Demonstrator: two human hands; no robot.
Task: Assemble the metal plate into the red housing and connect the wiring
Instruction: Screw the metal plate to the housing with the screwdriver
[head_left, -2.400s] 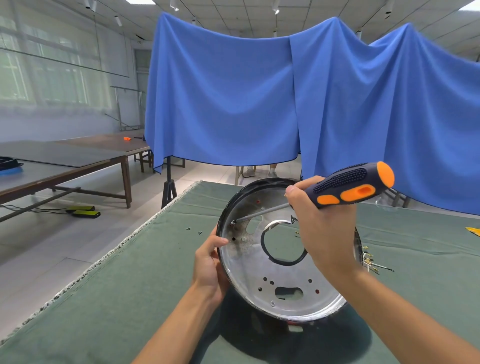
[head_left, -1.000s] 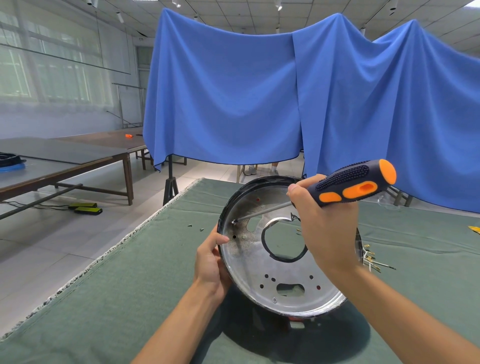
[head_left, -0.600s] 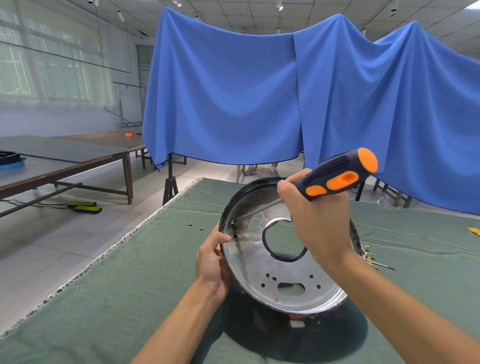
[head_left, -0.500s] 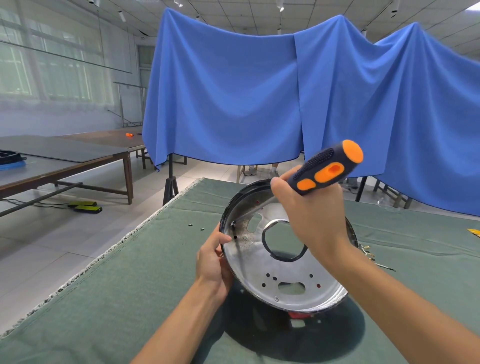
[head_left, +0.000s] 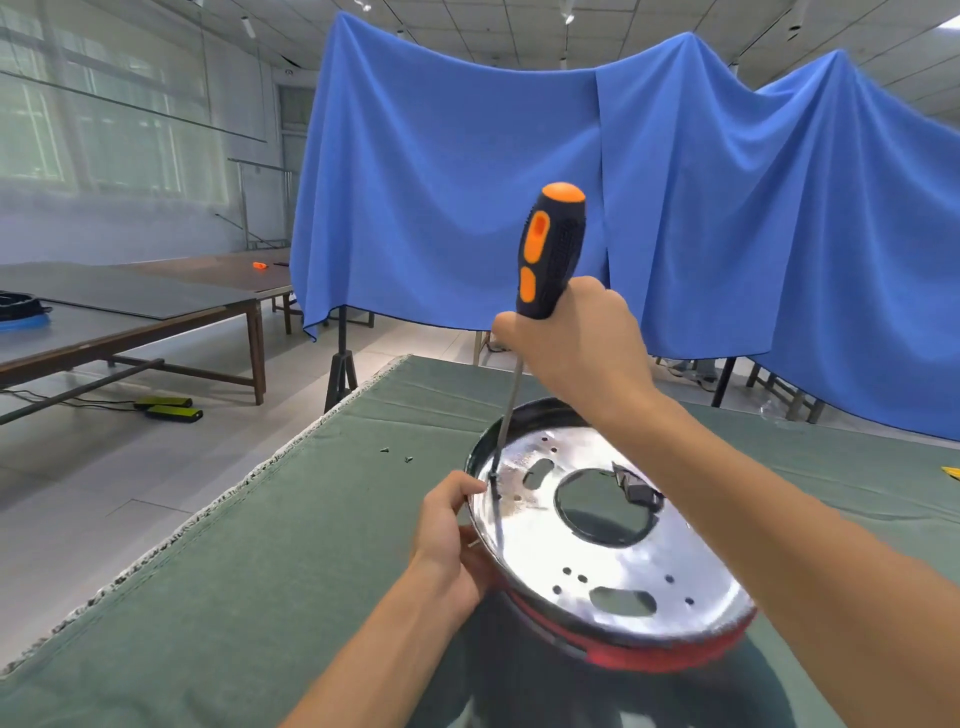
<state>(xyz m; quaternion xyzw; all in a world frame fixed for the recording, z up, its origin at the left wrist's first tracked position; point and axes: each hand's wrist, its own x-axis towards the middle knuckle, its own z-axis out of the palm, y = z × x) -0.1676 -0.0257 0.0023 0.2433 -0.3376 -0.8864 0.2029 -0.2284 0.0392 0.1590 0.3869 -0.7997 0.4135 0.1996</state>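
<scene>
The right hand (head_left: 574, 343) grips the screwdriver (head_left: 551, 249) nearly upright, tip at the metal plate (head_left: 613, 561)'s left edge (seated in the red housing (head_left: 623, 657)), just beside the left hand (head_left: 449, 535) holding that rim.

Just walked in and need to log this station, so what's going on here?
A person is fastening a shiny metal plate into a red housing on a green-covered table. The right hand grips an orange-and-black screwdriver, held nearly upright with its tip at the plate's left edge. The left hand holds the rim there, steadying the tilted assembly. Two loose screws lie on the cloth beyond it.
</scene>
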